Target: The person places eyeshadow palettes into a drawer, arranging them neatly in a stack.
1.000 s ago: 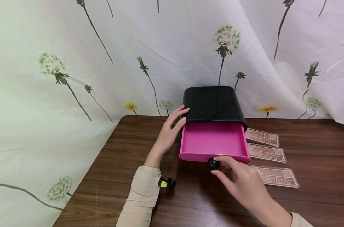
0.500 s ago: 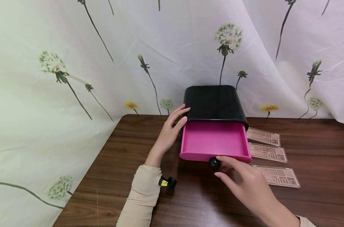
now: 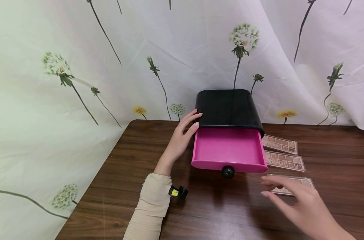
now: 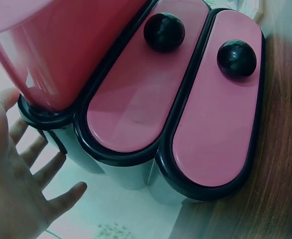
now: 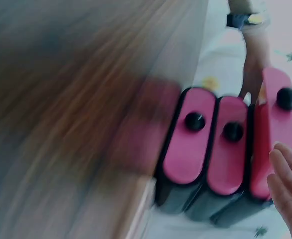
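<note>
A black drawer unit (image 3: 227,108) stands at the back of the table, its top pink drawer (image 3: 228,146) pulled out with nothing inside. A round black knob (image 3: 228,172) sits on the drawer front. My left hand (image 3: 176,143) rests against the unit's upper left side, fingers spread. In the left wrist view, the middle drawer (image 4: 136,104) and bottom drawer (image 4: 213,119) are pushed in. My right hand (image 3: 303,203), holding nothing, is right of the knob with thumb and fingers apart. It partly covers the nearest eyeshadow palette (image 3: 303,181).
Two more clear-lidded eyeshadow palettes, a middle one (image 3: 285,161) and a far one (image 3: 280,144), lie right of the unit on the dark wooden table (image 3: 134,173). Behind the table hangs a dandelion-print cloth (image 3: 197,43).
My right hand has let go of the knob and moved right, over the nearest palette. The drawer stays pulled out, and my left hand keeps its place on the unit.
</note>
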Available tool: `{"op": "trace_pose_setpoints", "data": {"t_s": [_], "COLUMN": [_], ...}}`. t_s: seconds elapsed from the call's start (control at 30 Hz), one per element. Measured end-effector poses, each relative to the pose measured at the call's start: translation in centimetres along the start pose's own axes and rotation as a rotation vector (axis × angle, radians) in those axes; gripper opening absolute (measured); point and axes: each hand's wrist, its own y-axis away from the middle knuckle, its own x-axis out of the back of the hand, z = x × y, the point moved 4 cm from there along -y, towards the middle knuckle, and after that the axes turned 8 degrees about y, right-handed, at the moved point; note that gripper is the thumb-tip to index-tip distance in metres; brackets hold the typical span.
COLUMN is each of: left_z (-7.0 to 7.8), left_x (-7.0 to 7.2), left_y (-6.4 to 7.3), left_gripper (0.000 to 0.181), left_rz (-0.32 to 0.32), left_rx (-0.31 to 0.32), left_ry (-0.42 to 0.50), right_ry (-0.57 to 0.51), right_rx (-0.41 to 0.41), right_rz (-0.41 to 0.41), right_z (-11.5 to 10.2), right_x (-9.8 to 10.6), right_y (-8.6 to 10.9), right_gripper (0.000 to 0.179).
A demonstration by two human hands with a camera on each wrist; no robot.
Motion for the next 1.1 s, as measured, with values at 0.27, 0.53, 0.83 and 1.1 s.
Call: {"op": "trace_pose_setpoints", "data": {"t_s": [0.27,0.53,0.83,1.1], "left_z": [0.1,-3.1,-3.4,-2.1], "left_x": [0.0,0.4,0.4,0.2], "left_y": [0.0,-0.8,-0.8,-0.5], "left_gripper": [0.040,0.040,0.039,0.040], "left_rz": [-0.002,0.011,0.019,0.008], "left_rx": [-0.002,-0.018,-0.040,-0.020], "left_ry": [-0.013,-0.008,-0.025,-0.007], "right_ry": [0.053,0.154,0.169,0.185], "right_rx": [-0.066,-0.190,-0.174,-0.145], "right_rz": [-0.070,-0.249,-0.318,-0.349], "right_z": [3.2,6.5,9.4,12.3], "right_x": [2.0,3.2,3.8,4.4], "right_y": [2.4,4.6,6.6,7.6], "right_gripper": [0.048,0.058,0.063,0.063]}}
